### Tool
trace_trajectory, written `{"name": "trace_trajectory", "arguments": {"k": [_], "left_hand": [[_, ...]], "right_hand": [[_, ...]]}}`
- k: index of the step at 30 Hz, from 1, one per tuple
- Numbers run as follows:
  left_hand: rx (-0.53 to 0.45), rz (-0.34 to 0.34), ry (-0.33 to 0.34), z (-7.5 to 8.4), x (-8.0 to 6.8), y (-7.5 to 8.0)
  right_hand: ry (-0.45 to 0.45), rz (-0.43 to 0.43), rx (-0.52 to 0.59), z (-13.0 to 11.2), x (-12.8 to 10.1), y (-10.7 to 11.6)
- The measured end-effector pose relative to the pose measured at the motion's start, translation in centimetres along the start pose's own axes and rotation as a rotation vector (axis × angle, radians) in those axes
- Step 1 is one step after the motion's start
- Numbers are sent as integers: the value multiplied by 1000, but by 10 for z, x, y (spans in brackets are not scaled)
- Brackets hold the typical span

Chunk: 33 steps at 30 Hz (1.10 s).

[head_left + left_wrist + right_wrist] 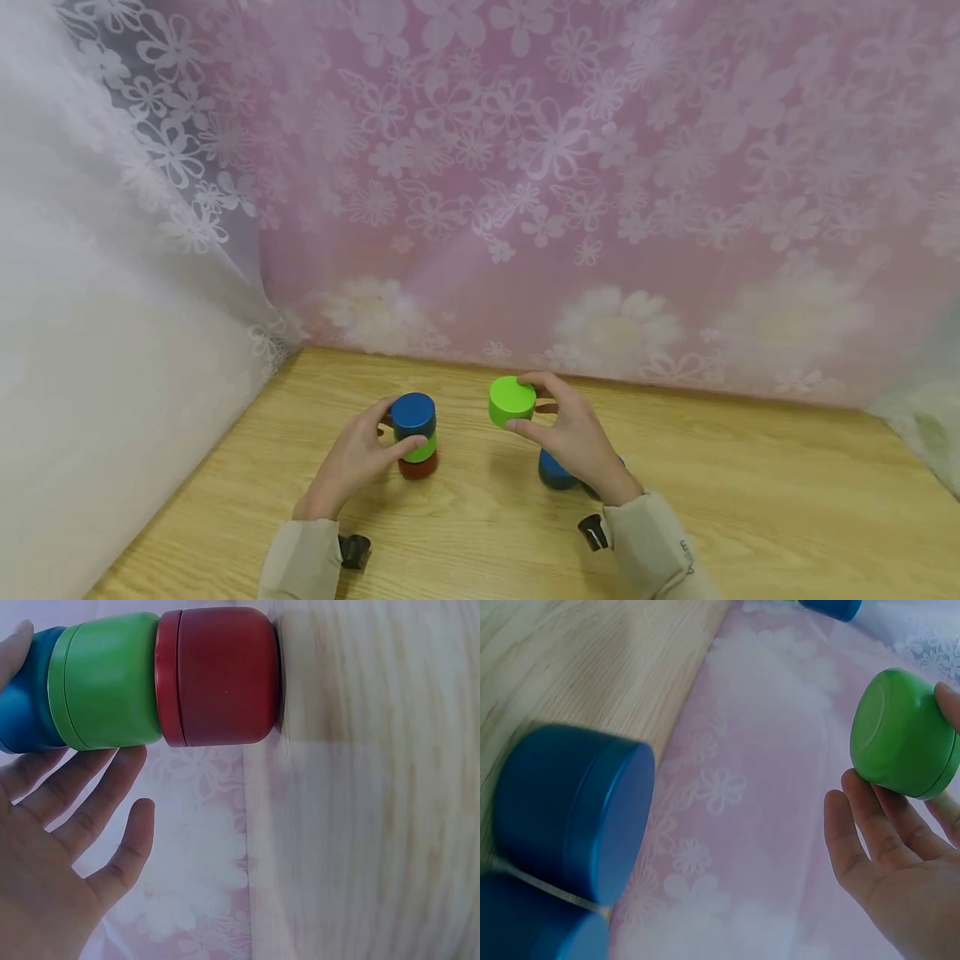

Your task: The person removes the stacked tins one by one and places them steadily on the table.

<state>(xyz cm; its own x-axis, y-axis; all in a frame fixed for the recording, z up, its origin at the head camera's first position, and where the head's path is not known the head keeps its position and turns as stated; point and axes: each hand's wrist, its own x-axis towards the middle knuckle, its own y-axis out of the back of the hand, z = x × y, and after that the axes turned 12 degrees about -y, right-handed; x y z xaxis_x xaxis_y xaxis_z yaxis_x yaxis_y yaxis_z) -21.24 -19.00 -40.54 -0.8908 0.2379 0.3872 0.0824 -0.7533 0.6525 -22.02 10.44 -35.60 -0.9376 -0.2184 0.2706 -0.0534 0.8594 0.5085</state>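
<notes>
My left hand (358, 454) steadies the stack (416, 437) of three tins with fingers curled round it, while my right hand's (573, 440) fingers pinch a green tin (512, 402) lifted just right of the stack.

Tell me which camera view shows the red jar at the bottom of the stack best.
The left wrist view: the red jar fills the frame, lid seam and base on the wooden table plain. The head view shows only a sliver of it under the green jar, partly hidden by the left hand. The right wrist view does not show it.
</notes>
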Motion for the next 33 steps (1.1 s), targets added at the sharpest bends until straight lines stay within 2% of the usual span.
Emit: {"name": "trace_trajectory", "arguments": {"k": [4,11,18,33], "left_hand": [[-9,-11,19,3,1,-1],[-16,-14,11,2,2,0],[-9,-2,12,2,1,1],[-60,4,-17,1,1,1]], "right_hand": [[20,19,-6,4,-5,11],[6,39,-15,12,-10,22],[-6,42,-28,20,-10,26],[-17,55,-51,26,-13,38]]}}
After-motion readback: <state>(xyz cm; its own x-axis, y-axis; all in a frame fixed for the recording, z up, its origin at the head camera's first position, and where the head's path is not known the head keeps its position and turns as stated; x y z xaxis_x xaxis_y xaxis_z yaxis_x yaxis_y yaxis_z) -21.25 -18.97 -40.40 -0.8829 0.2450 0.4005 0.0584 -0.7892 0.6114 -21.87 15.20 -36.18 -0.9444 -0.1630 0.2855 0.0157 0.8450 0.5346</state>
